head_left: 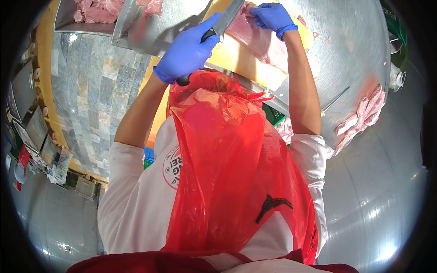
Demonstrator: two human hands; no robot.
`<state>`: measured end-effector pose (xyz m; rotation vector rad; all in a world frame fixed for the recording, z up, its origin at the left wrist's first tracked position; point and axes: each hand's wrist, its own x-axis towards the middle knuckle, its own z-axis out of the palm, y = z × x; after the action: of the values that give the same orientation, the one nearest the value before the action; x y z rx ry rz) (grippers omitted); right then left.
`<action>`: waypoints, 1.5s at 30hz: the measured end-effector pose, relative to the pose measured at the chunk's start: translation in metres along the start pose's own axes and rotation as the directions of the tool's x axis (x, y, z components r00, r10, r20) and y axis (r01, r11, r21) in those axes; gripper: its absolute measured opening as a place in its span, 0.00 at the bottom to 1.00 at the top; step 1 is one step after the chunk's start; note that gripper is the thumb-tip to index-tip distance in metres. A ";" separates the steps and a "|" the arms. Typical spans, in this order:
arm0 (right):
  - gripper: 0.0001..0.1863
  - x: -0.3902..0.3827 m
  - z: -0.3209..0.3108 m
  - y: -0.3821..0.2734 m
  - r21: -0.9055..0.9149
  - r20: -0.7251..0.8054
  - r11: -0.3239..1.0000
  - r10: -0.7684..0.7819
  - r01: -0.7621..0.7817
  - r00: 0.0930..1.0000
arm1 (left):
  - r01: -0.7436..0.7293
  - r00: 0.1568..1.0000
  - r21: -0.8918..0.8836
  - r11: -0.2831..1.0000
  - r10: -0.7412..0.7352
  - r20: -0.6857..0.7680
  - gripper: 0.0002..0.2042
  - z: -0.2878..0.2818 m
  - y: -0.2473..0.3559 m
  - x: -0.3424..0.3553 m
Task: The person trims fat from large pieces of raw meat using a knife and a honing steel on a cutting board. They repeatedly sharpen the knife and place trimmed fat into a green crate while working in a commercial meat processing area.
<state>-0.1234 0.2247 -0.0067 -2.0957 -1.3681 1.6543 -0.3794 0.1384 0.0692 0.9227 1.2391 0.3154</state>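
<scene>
My left hand (pixel 184 53), in a blue glove, is closed round the black handle of a knife (pixel 230 17). The knife's wide blade points up and to the right, beside a flat slab of pale pink raw meat (pixel 257 38). On the slab's far right part, my blue-gloved right hand (pixel 274 19) has its fingers bent and pinched at the meat. The meat lies on a yellowish cutting board (pixel 231 53), which rests on a metal table (pixel 346 41). The blade's tip is cut off by the upper edge of the view.
At the upper left, a metal tray (pixel 86 28) holds raw meat pieces. A thin pointed rod (pixel 336 99) and long meat strips (pixel 364 111) lie on the table's right side. A red plastic apron (pixel 218 168) covers my front. Green crates (pixel 395 22) stand at the far right.
</scene>
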 end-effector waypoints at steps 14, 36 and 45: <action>0.16 0.018 0.001 0.025 0.182 0.012 0.982 -0.048 0.045 0.999 | -0.109 0.990 0.141 0.984 0.095 0.106 0.28 -0.002 -0.013 -0.004; 0.10 0.029 -0.025 0.061 0.814 0.156 0.580 -0.153 -0.039 0.976 | -0.044 0.992 0.295 0.954 0.008 0.125 0.28 0.019 0.018 -0.011; 0.07 0.024 -0.034 0.065 0.948 0.220 0.277 -0.213 -0.157 0.952 | -0.252 0.967 0.422 0.871 0.220 0.124 0.26 0.053 0.029 0.036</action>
<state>-0.0592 0.2178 -0.0489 -1.0339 -0.1242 2.0378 -0.3116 0.1578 0.0687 1.4688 1.1492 0.1957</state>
